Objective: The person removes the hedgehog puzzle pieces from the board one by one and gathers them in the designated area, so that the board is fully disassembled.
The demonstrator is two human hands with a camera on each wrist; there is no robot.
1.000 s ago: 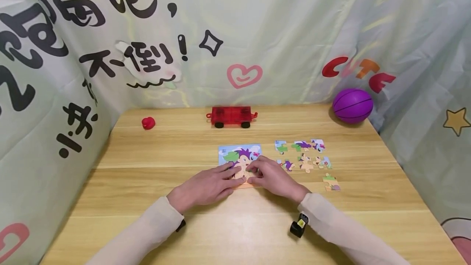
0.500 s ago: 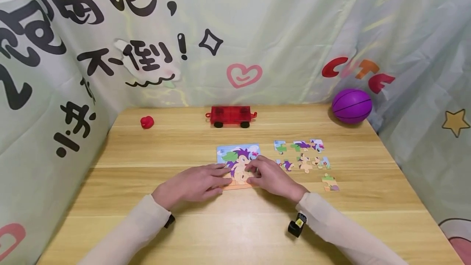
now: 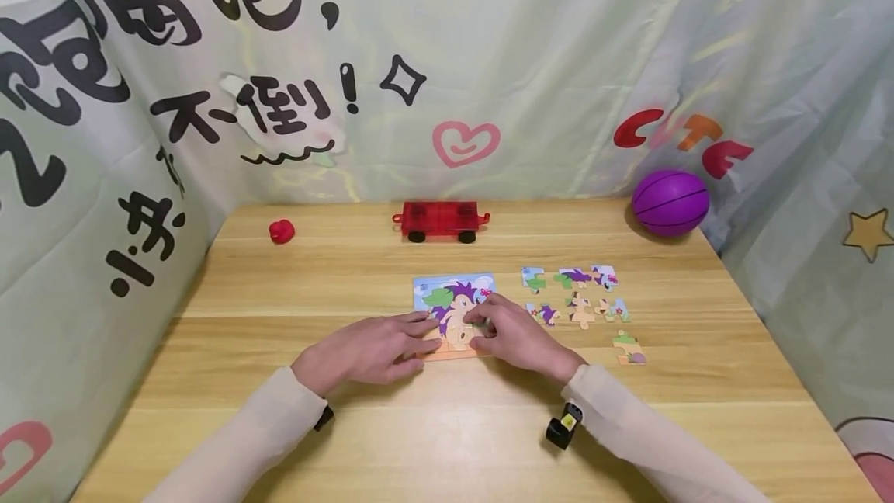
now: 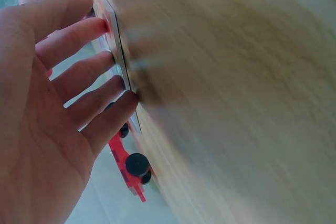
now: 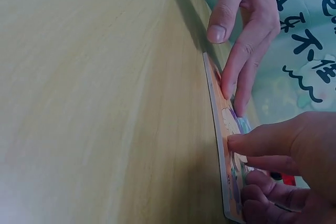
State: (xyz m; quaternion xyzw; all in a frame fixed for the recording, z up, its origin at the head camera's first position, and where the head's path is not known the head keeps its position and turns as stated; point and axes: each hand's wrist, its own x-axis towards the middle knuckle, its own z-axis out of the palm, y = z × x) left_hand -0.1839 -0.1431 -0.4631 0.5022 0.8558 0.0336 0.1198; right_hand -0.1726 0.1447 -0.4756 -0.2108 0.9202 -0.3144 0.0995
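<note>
A puzzle board (image 3: 450,295) with a purple-haired hedgehog picture lies flat on the table in the head view. My left hand (image 3: 370,348) rests its outstretched fingertips on the board's left part; in the left wrist view those fingers reach over its edge. My right hand (image 3: 513,332) is bent over the board's lower right, with thumb and forefinger pinching a peach-coloured puzzle piece (image 3: 459,334) at the hedgehog's belly. In the right wrist view the right thumb (image 5: 242,142) touches the picture, and the other fingers are curled. The fingers partly hide that piece.
Several loose puzzle pieces (image 3: 580,309) lie to the right of the board. Behind stands a red toy wagon (image 3: 440,220). A small red toy (image 3: 282,232) sits at the back left, a purple ball (image 3: 670,203) at the back right. Printed curtains (image 3: 545,84) enclose the table.
My left hand has drawn back to the left, from the board's middle to its left part, uncovering more of the picture. The right hand stays nearly in place.
</note>
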